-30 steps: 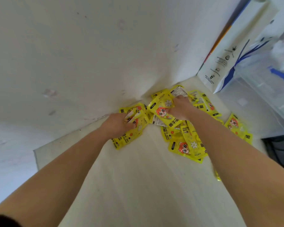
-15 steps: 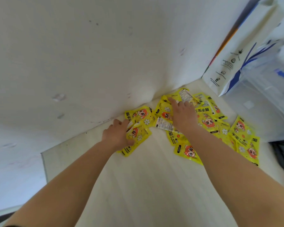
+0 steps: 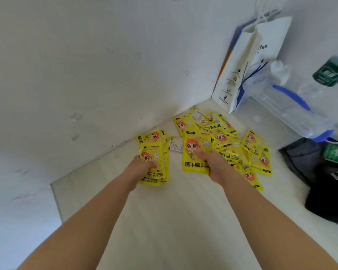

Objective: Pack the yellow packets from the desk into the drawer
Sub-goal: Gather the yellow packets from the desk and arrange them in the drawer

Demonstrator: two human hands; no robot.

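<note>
Several yellow hand-warmer packets with an orange-haired cartoon figure lie in the far corner of the white desk (image 3: 164, 221). My left hand (image 3: 140, 169) grips a small stack of packets (image 3: 154, 168), thumb on top. My right hand (image 3: 213, 164) pinches a single large packet (image 3: 194, 152) by its right side. A loose pile of packets (image 3: 240, 151) spreads to the right behind and beside that hand. One packet (image 3: 175, 144) lies white side up between the two hands. No drawer is in view.
White walls close in the corner at left and behind. A white paper bag (image 3: 248, 71) stands at the back right, next to a clear plastic container with blue trim (image 3: 293, 106) and a green-labelled bottle (image 3: 328, 75). Dark bags (image 3: 324, 182) lie at the right.
The view pulled back and tilted. My left hand gathered packets into a stack and drew them toward me. My right hand pulled one packet out of the pile toward me.
</note>
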